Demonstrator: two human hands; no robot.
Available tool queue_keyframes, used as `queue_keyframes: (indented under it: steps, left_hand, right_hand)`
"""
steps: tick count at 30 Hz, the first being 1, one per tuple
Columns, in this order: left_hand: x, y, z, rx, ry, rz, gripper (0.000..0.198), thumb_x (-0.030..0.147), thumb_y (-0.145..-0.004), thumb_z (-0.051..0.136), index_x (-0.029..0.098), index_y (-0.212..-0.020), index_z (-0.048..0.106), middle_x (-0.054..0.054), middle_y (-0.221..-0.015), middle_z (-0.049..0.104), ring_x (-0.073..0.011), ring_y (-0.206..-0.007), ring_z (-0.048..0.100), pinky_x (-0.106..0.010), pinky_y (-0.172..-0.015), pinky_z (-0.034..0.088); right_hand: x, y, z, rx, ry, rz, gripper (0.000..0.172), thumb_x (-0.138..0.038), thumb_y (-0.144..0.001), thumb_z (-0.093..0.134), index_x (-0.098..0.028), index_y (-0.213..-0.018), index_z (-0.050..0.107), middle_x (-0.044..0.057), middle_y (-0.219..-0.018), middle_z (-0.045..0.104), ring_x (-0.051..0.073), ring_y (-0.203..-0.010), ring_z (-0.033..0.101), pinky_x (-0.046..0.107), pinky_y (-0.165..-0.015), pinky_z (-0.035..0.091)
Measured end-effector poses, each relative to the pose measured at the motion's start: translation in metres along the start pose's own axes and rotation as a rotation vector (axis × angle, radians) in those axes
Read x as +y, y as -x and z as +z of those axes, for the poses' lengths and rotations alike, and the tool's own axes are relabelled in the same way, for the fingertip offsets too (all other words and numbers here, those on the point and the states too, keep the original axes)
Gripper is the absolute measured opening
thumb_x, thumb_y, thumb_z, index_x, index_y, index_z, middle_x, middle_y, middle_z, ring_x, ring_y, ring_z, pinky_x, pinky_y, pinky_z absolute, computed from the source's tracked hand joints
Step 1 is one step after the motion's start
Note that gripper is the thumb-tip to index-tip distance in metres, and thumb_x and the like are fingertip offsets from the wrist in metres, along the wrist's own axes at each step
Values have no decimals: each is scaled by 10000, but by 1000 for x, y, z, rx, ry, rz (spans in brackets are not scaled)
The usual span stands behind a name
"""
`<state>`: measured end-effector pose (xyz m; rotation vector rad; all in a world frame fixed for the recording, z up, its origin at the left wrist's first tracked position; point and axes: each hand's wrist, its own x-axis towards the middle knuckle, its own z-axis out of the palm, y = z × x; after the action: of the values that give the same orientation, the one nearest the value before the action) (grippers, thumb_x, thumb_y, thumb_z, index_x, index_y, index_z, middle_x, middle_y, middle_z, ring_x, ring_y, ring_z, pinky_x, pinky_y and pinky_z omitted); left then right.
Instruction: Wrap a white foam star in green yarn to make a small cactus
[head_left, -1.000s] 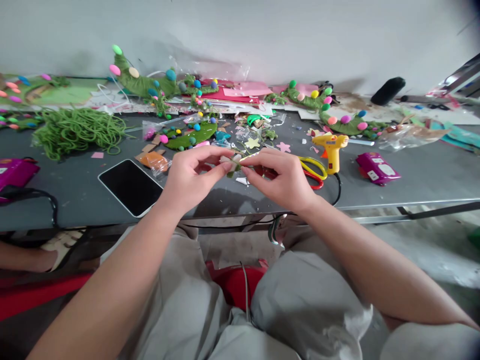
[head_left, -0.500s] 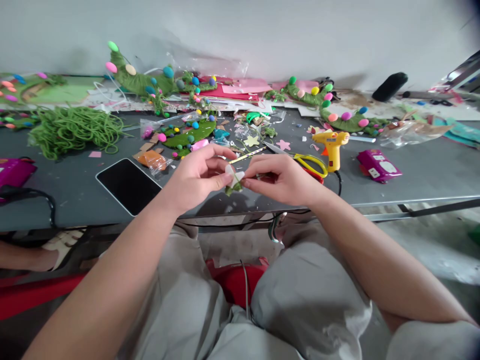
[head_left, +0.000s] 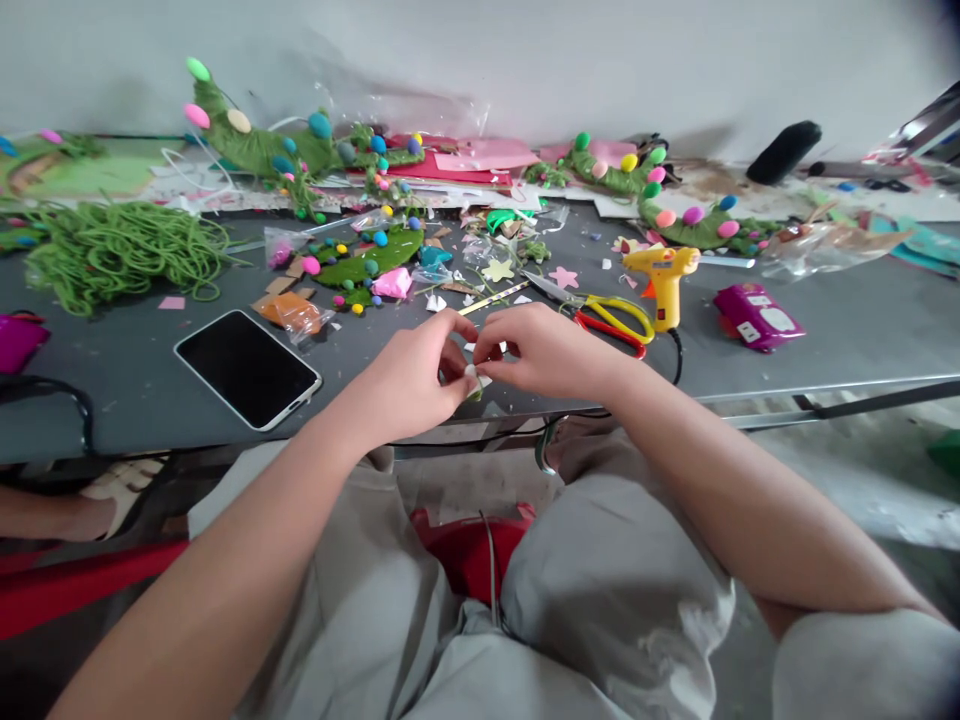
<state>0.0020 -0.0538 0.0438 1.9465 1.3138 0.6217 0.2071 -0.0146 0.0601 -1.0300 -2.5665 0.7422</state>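
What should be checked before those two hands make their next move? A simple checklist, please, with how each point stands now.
1. Small white-and-green piece held: ok, at the fingertips of the left hand.
2. Right hand gripping that piece too: cannot tell; its fingertips are right there, but the contact is too small to see.
3. Yellow-and-red-handled scissors set down: ok, lying on the table beside the right hand.
4. Yellow glue gun cool: cannot tell; it rests beyond the scissors, and nothing shows its heat.
5. Work area tidy: not ok; a patterned strip and paper scraps lie just beyond the hands.
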Motion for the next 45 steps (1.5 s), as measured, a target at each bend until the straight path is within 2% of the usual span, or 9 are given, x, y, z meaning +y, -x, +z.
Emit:
queue_keyframes:
  steps: [3,8,16,20,26,31,35,40,45]
  left_hand:
    - [0,0,1,45,-6,-23,297,303,-824,729,261,-1080,583,-10,-788,766,-218,-676,729,-306,-566,520]
    - [1,-3,-1,218,102,-76,302,250,-761,780,237,-999,594,-11,-742,747,-215,-670,725,-311,-577,535]
    - [-3,-9,-9,457,586,-128,356,251,-669,866,207,-924,623,-5,-749,713,-180,-716,693,-353,-745,571]
    - [-1,-9,-12,428,749,-124,329,213,-637,857,205,-895,652,8,-736,678,-151,-707,657,-356,-800,563]
    - [2,-7,-14,350,772,-145,334,238,-624,872,211,-877,655,13,-716,657,-159,-710,668,-361,-777,571]
    - [2,-3,-13,125,714,-136,367,196,-654,871,202,-939,640,-6,-745,734,-170,-702,719,-318,-702,577]
    - [6,-2,-6,4,508,-131,397,229,-709,848,220,-987,565,-21,-762,769,-210,-720,749,-327,-662,572]
    - [9,-2,4,125,326,-123,400,249,-736,821,241,-986,509,-16,-761,768,-216,-686,744,-299,-572,530]
    - [8,-4,11,247,187,-77,346,269,-767,793,251,-961,507,2,-747,758,-202,-668,734,-284,-551,511]
  right_hand:
    - [-3,-4,3,38,-120,99,108,-144,-792,656,-159,-784,763,12,-730,700,110,-653,546,279,-630,358]
    - [-10,-5,3,130,-218,77,93,-159,-794,659,-146,-749,740,-3,-656,656,91,-591,476,267,-605,363]
    - [-7,10,-1,299,35,-254,273,-129,-929,531,-181,-1083,751,80,-1007,663,172,-848,607,304,-760,462]
    - [-7,16,-3,387,44,-275,266,-169,-981,499,-203,-1091,739,92,-1036,658,183,-868,619,322,-777,493]
    - [-4,17,-3,382,-36,-284,253,-139,-955,530,-209,-1042,757,79,-1018,666,171,-852,621,318,-766,502]
    - [5,13,-5,273,-197,-253,182,-153,-937,603,-193,-957,780,51,-939,685,136,-776,608,283,-706,473]
    - [7,9,-8,186,-110,-281,156,-162,-952,591,-168,-944,747,60,-911,682,150,-799,602,285,-722,447]
    - [-5,6,-4,184,-15,-57,140,-172,-967,535,-148,-887,647,68,-890,670,160,-789,565,290,-715,399]
    - [-10,1,6,205,-170,236,321,-305,-995,550,-159,-714,603,-11,-620,530,103,-584,414,282,-570,287]
